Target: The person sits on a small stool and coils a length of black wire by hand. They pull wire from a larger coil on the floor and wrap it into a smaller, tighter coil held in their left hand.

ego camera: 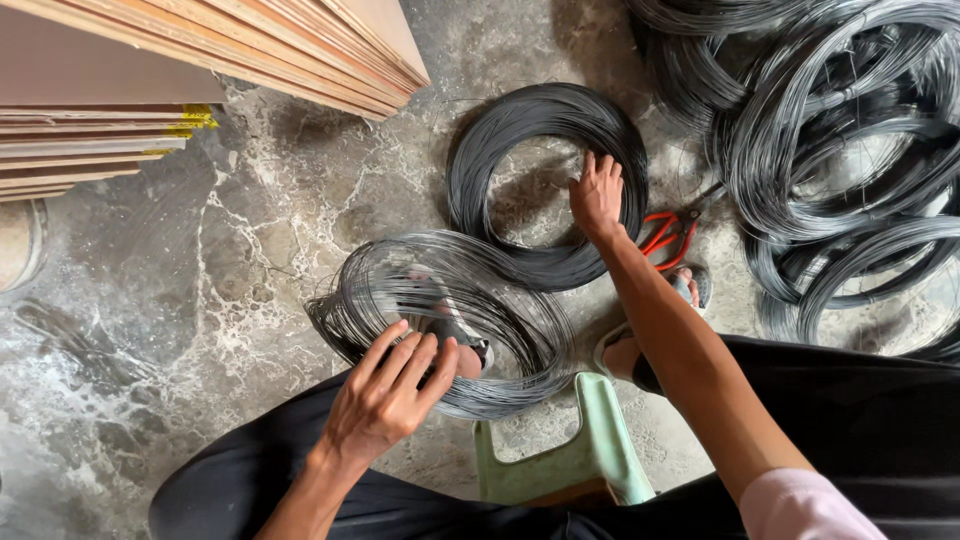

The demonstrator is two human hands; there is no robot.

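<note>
My left hand (390, 395) lies flat on a loose grey wire coil (440, 290) that rests over my foot on the floor. Its fingers press the strands near the coil's lower inner edge. My right hand (597, 195) reaches forward, fingers spread, and touches the inner right edge of a tight black wire coil (500, 140) lying flat on the marbled floor. Red-handled cutters (670, 240) lie just right of that hand.
A pile of large dark wire coils (850, 150) fills the upper right. Stacked plywood boards (150, 80) sit at the upper left. A pale green plastic stool (570, 450) stands between my legs.
</note>
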